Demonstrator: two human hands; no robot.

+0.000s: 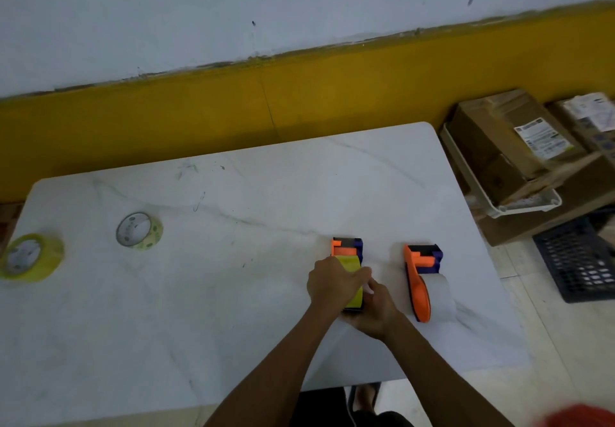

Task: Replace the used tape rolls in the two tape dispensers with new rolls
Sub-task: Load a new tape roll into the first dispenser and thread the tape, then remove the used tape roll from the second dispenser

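Lying on white marbled desk (233, 293): near dispenser (347, 250) with yellow roll (352, 265), being clasped by left hand (331, 282) over the roll, grip closing around it; right hand (377, 310) pressing at dispenser's near end, grip curling, contact hidden. Standing just right, apart: second dispenser (422, 280), orange-handled, carrying pale roll (441, 297). Resting well away at desk's left: two yellowish rolls (139, 230) (30, 257). Sitting beyond right edge: cardboard boxes (512, 147).
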